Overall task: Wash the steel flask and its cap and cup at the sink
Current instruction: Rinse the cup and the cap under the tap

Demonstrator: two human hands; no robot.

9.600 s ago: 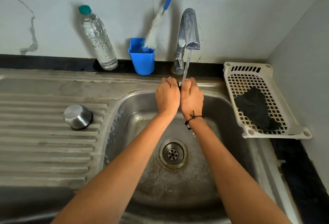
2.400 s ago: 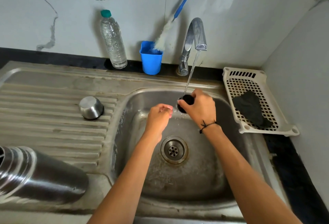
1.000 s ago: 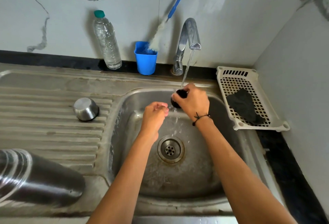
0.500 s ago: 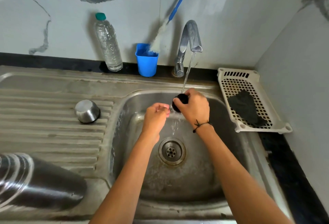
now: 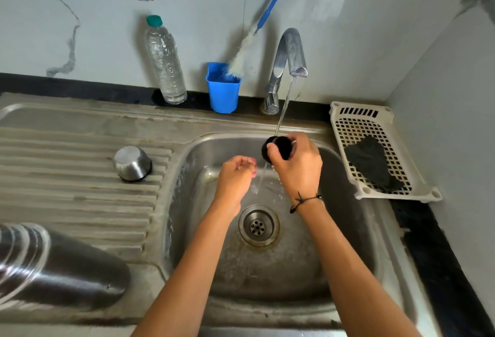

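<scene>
1. The right hand (image 5: 297, 167), just right of centre in the frame, has its fingers and thumb curled round the black cap (image 5: 277, 147) and holds it under the stream of water (image 5: 284, 107) from the tap (image 5: 290, 52).
2. The left hand (image 5: 235, 175) sits just left of the cap, below the stream, fingers loosely curled with nothing in them; it does not touch the cap.
3. The steel cup (image 5: 132, 163) stands upside down on the ribbed drainboard (image 5: 67, 194), left of centre and well apart from both hands; the left hand is the nearer one.
4. The steel flask (image 5: 53, 267) lies on its side at the lower left of the frame, its long axis running from the left edge toward the sink basin (image 5: 267, 269). Again the left arm is nearer, so reaching for either piece likely falls to that side.
5. At the right, a white basket (image 5: 345, 122) holds a dark cloth (image 5: 371, 163). Along the top stand a plastic bottle (image 5: 164, 60) and a blue holder (image 5: 223, 91) with a brush (image 5: 263, 17).
6. No brand, label or readable writing shows on anything.
</scene>
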